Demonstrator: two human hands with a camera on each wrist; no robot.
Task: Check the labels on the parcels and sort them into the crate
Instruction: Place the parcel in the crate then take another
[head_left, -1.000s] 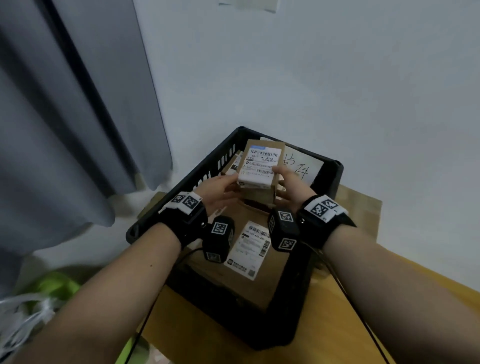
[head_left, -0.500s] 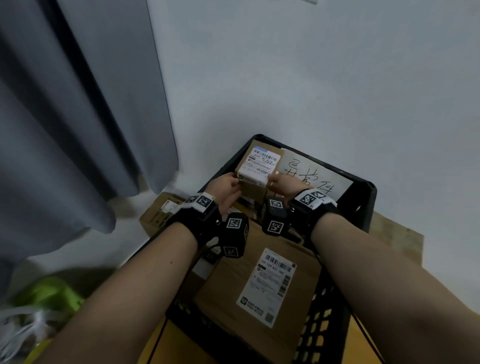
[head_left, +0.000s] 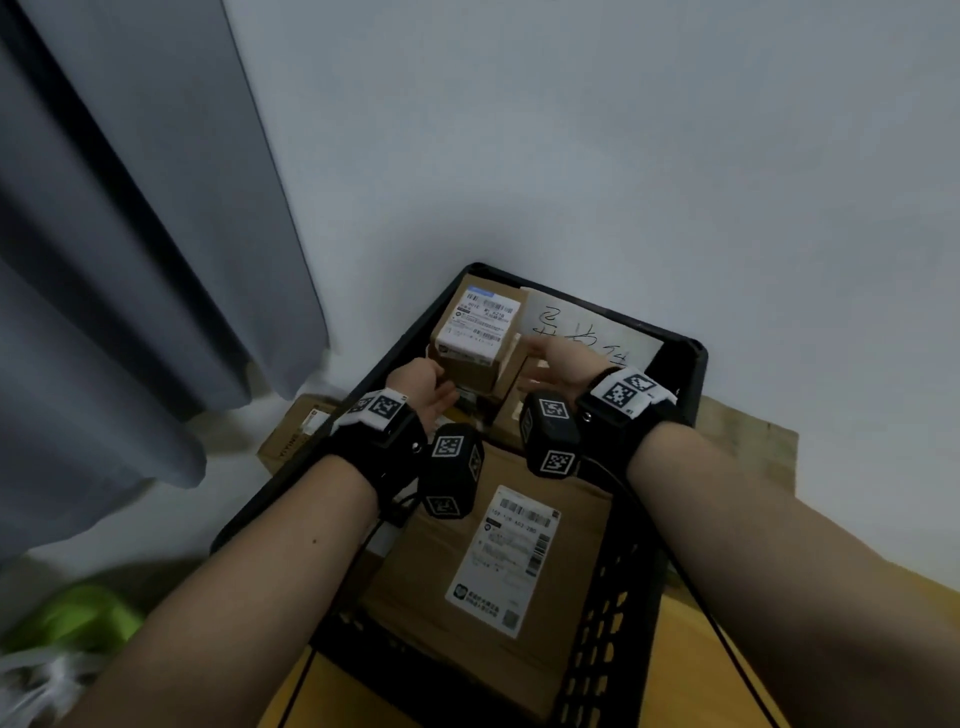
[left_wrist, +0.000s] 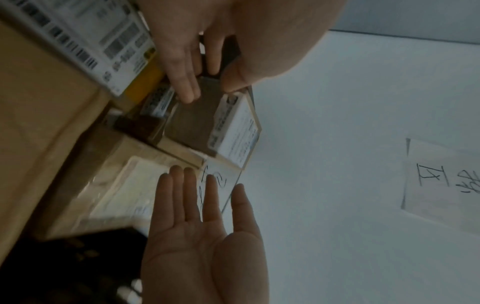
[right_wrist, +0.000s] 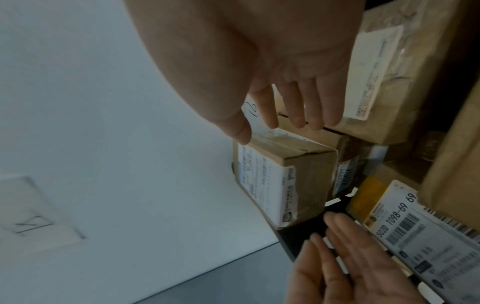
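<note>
A small cardboard parcel (head_left: 475, 338) with a white label on top sits in the far left corner of the black crate (head_left: 693, 356), on other parcels. My left hand (head_left: 431, 387) hovers just on its near left side with straight fingers (left_wrist: 187, 82), holding nothing. My right hand (head_left: 545, 364) is just to its right, palm open and fingers (right_wrist: 298, 107) spread, also holding nothing. In the right wrist view the parcel (right_wrist: 306, 174) stands free between both hands. A large flat parcel (head_left: 457, 582) with a white label fills the crate's near half.
A handwritten paper sheet (head_left: 587, 332) leans in the crate's far right. The crate stands on a wooden surface (head_left: 691, 665) against a white wall. Another cardboard box (head_left: 298, 439) lies outside at the left, under a grey curtain (head_left: 130, 286). Something green (head_left: 78, 618) lies low left.
Both hands held the small parcel above the crate before. They carried it to the far left corner, set it down and let go; both are now spread beside it.
</note>
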